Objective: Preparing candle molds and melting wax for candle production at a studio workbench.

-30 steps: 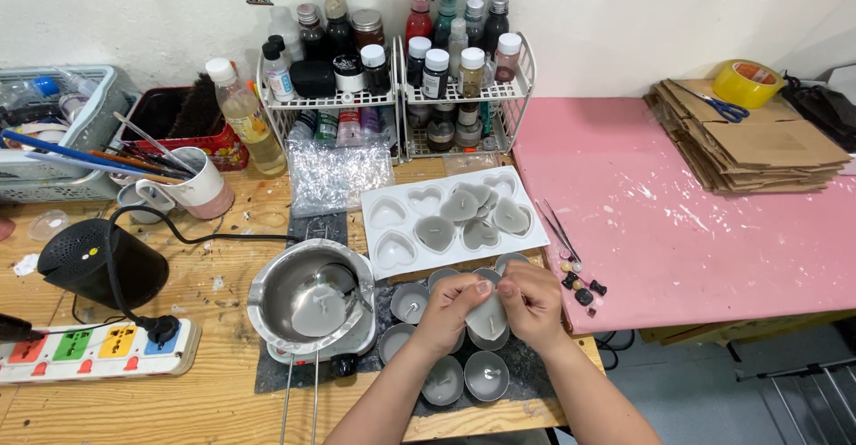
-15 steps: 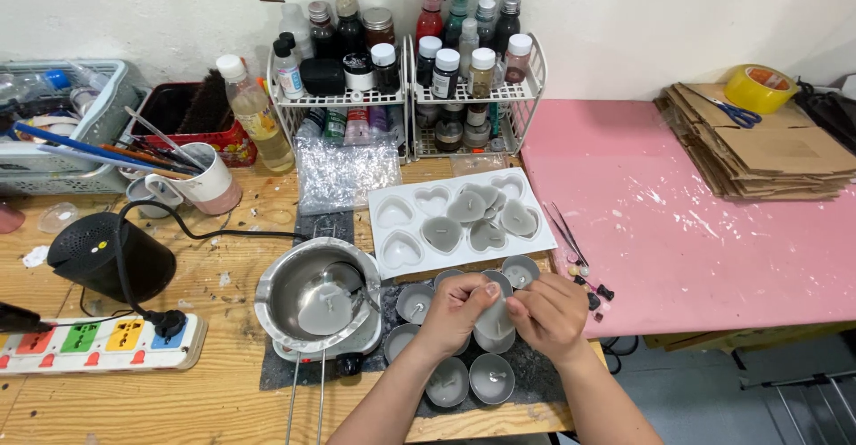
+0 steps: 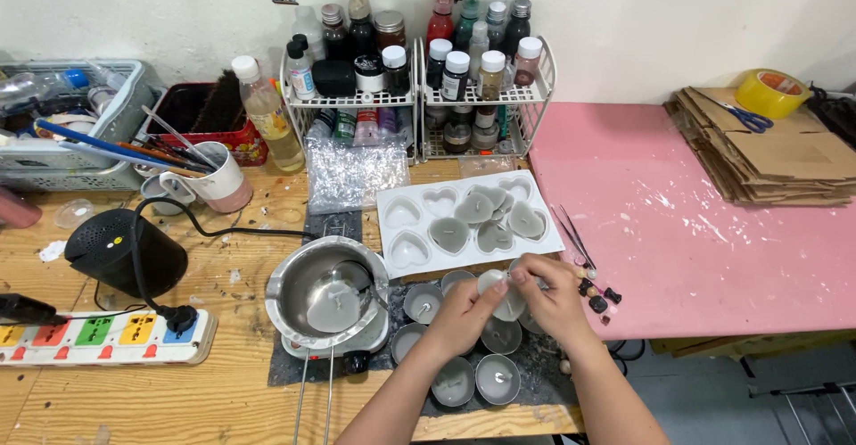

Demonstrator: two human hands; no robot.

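Both my hands meet over a cluster of small round tins (image 3: 453, 381) of grey wax with wicks, set on a dark mat near the table's front edge. My left hand (image 3: 465, 316) and my right hand (image 3: 553, 295) together pinch one small tin (image 3: 501, 292) held above the others. Just behind them lies a white heart-shaped mould tray (image 3: 401, 235) with several grey wax hearts (image 3: 448, 234) in and on it. To the left stands a steel melting pot (image 3: 328, 292) with grey wax inside, on a small warmer.
A wire rack of bottles (image 3: 419, 61) stands at the back wall with a clear plastic bag (image 3: 355, 173) before it. A black speaker (image 3: 120, 251) and power strip (image 3: 98, 336) lie left. A pink mat (image 3: 695, 222), tweezers (image 3: 571, 235), cardboard stack (image 3: 776, 160) and yellow tape roll (image 3: 769, 93) lie right.
The view has shifted slightly down and right. My hands stay together on the small tin, raised a little above the other tins.
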